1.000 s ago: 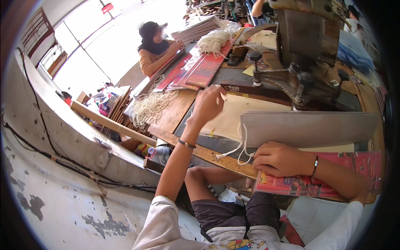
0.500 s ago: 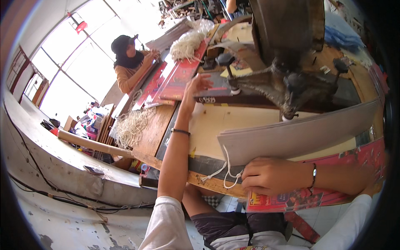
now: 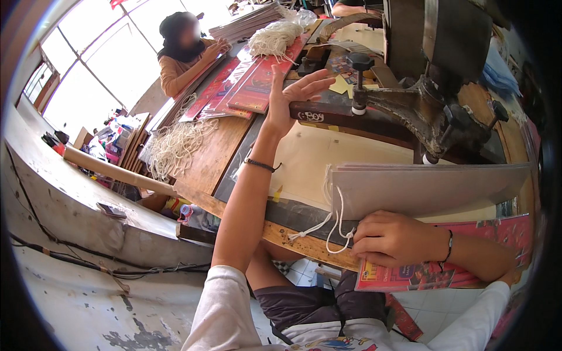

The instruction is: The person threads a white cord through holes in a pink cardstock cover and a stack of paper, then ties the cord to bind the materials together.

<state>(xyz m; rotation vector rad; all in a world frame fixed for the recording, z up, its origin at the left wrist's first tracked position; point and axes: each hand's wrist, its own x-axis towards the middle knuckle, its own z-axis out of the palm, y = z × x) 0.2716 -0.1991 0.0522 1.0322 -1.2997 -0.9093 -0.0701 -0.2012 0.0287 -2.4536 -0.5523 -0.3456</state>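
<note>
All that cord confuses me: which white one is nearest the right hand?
The looped cord at the left end of the grey sheets, beside the right hand; the others, a bundle on red sheets and a loose tangle, lie farther off.

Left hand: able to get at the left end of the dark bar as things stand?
Very likely yes: the left hand is open beside that end of the dark bar, nothing visible between. The black knob stands farther right, out of the way.
</note>
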